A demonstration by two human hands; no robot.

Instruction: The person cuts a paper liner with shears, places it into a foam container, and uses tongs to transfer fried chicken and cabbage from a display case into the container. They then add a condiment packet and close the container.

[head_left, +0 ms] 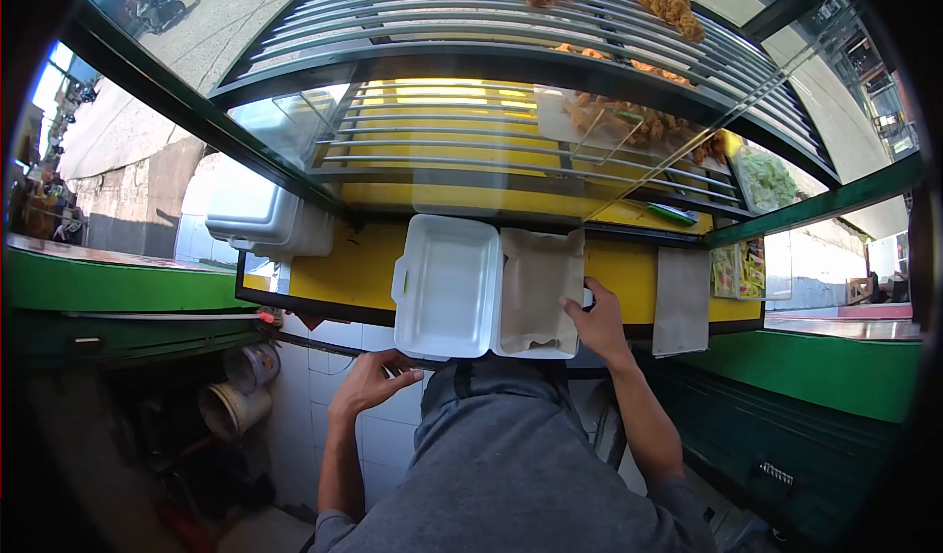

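The open foam box (447, 283) sits on the yellow table (629, 268), overhanging its near edge. My right grip (596, 324) pinches its right rim; my left grip (371, 381) is released, just below. A careless tug could tip it.

We see a glass case (285, 126) with green frames above us. Metal racks (471, 23) run across it. Below them lies a yellow counter (629, 268). Green ledges (108, 283) stand past the left and right edges of the counter. Under the counter is a white tiled wall (300, 381). Bright daylight comes through the glass, and a grey street (236, 3) shows outside. It is dark near the floor.
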